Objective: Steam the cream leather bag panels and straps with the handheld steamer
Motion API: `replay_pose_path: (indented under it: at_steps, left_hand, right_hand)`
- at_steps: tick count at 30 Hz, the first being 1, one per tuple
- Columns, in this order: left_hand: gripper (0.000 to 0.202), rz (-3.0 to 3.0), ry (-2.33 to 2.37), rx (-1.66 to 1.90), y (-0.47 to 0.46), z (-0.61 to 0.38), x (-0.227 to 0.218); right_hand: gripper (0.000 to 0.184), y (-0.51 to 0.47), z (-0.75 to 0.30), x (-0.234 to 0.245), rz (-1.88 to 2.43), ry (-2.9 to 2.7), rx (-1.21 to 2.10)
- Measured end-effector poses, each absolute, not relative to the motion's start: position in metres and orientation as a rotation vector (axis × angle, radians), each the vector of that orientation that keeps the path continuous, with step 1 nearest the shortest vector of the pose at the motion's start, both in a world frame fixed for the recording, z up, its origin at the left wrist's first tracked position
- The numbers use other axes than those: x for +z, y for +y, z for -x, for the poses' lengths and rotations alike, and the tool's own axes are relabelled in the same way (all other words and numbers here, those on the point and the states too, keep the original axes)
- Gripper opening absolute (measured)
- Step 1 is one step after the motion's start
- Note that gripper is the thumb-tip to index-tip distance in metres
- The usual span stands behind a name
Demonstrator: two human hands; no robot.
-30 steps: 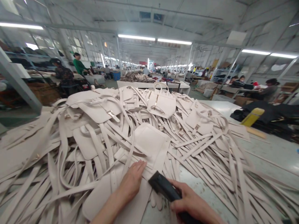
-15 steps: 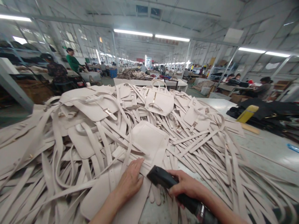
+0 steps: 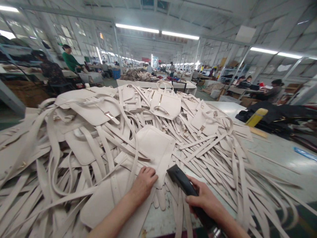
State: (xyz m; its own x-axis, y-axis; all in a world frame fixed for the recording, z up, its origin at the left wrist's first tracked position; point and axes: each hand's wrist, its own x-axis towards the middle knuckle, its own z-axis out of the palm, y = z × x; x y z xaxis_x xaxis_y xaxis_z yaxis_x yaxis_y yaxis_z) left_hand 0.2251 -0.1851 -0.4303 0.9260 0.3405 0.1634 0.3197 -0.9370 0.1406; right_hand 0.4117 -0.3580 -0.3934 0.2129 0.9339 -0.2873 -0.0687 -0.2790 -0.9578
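Note:
A big heap of cream leather bag pieces and straps point(image 3: 119, 132) covers the table in front of me. My left hand point(image 3: 143, 185) lies on a flat cream bag panel point(image 3: 155, 148) at the near edge of the heap, fingers curled and pressing down on it. My right hand point(image 3: 206, 201) is wrapped round the handle of a black hand tool point(image 3: 182, 181), whose head points up and left toward the panel's lower right corner, close to my left fingertips.
Finished cream handbags point(image 3: 164, 104) lie on top of the heap. Dark material and a yellow object point(image 3: 256, 117) sit at the right on the pale table point(image 3: 279, 155). Other people work at tables far left and right.
The view has tilted down a little. My right hand lifted the black tool forward and up toward the panel's edge. My left hand curled its fingers slightly and stayed on the panel.

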Motion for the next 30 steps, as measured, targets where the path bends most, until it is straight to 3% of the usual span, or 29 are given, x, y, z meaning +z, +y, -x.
replay_pose_path:
  at_steps: [5,11,20,27,30]
  left_hand:
    - [0.022,-3.014,0.330,0.086,-0.190,-0.230,-0.419]
    - [0.011,-3.250,0.224,0.011,-0.195,-0.242,-0.428]
    - [0.007,-3.300,0.058,0.089,-0.174,-0.239,-0.423]
    - [0.019,-3.000,0.065,0.433,-0.229,-0.227,-0.450]
    - [0.016,-2.925,0.179,0.396,-0.239,-0.229,-0.455]
  right_hand:
    - [0.074,-0.384,-0.405,-0.391,1.516,-0.797,1.247]
    - [0.078,-0.394,-0.397,-0.391,1.461,-0.752,1.323]
    - [0.079,-0.407,-0.396,-0.379,1.502,-0.767,1.298]
    - [0.075,-0.419,-0.392,-0.362,1.444,-0.874,1.408]
    - [0.074,-0.424,-0.393,-0.357,1.500,-0.893,1.505]
